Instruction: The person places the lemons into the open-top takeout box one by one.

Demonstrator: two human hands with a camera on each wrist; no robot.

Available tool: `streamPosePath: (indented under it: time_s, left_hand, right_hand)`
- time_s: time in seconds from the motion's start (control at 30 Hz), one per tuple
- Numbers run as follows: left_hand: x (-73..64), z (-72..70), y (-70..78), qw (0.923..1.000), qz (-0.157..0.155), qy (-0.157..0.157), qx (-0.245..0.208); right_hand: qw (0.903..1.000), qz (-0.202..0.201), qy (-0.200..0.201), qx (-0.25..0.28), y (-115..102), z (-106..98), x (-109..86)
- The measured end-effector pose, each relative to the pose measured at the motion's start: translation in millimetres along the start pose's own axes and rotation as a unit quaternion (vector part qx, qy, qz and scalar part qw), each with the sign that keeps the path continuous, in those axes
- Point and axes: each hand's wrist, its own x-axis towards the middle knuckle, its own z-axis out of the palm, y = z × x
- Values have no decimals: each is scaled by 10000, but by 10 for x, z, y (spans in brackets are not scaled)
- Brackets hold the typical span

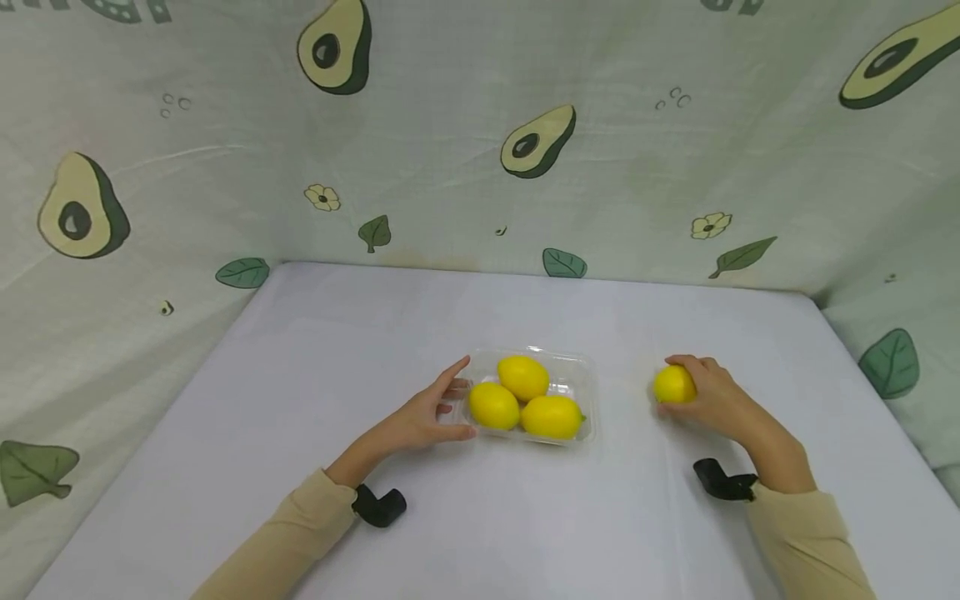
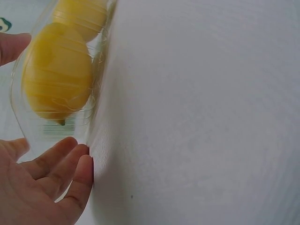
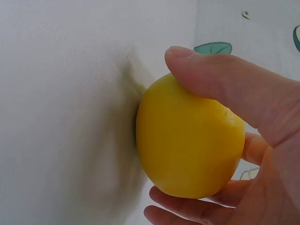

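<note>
A clear plastic tray (image 1: 573,371) stands on the table with three yellow lemons (image 1: 552,417) in it. At its left end is my left hand (image 1: 427,417), with thumb and fingers spread along the tray's end. In the left wrist view the fingertips (image 2: 70,145) lie close against the tray wall, and a lemon (image 2: 58,75) shows through the plastic. Off to the right of the tray, my right hand (image 1: 708,398) grips a single lemon (image 1: 672,385) between thumb and fingers. That lemon (image 3: 187,140) is at the table surface; whether it touches cannot be told.
White cloth covers the table (image 1: 525,525). Behind it and at both sides hangs a curtain (image 1: 435,142) printed with avocados and leaves. A black wrist-worn device (image 1: 380,506) sits at the left wrist, another black device (image 1: 723,481) at the right.
</note>
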Motion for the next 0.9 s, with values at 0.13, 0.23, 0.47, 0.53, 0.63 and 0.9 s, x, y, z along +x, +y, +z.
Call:
streamPosePath:
  time_s: [0.13, 0.23, 0.47, 0.53, 0.63, 0.9]
  left_hand:
    - [-5, 0, 3, 10000, -27, 31, 8]
    - [-2, -1, 0, 10000, -42, 43, 9]
    - [-5, 5, -1, 10000, -79, 28, -24]
    - [-5, 5, -1, 10000, -77, 34, -25]
    - [-5, 6, 1, 10000, -66, 35, -26]
    - [-2, 4, 3, 9999, -89, 21, -60]
  right_hand:
    - [10000, 23, 57, -10, -16, 7, 6]
    - [10000, 47, 65, -8, -28, 2, 9]
    - [9999, 77, 64, -21, -37, 6, -8]
    - [9999, 79, 75, -39, -38, 8, -8]
    - [9999, 65, 126, -45, -46, 4, -11]
    - [9990, -146, 414, 54, -168, -51, -57]
